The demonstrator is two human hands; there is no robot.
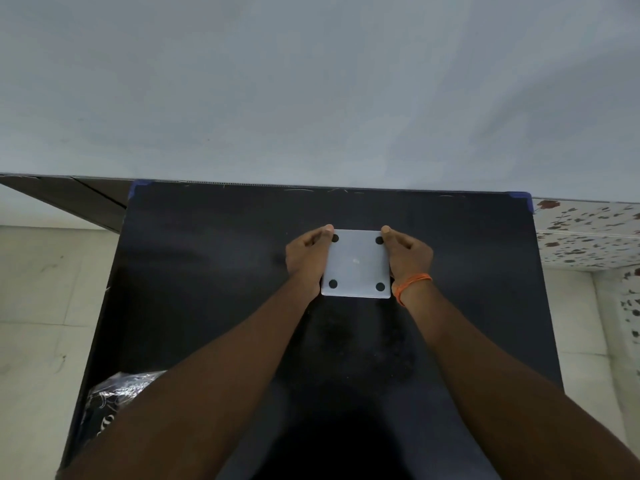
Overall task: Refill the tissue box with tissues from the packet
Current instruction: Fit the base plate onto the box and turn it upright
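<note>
The tissue box (356, 263) rests on the black table (207, 271), its white square underside with a black round foot in each corner facing up. My left hand (308, 259) grips its left side and my right hand (408, 254) grips its right side, thumbs at the far corners. An orange thread band circles my right wrist. The tissue packet (114, 396), dark shiny plastic with white print, lies at the table's near left corner, partly hidden by my left forearm.
A pale grey wall rises behind the table's far edge. Blue tape marks the table's far corners (519, 197). Light floor tiles lie to the left, and a speckled tiled surface (588, 233) to the right.
</note>
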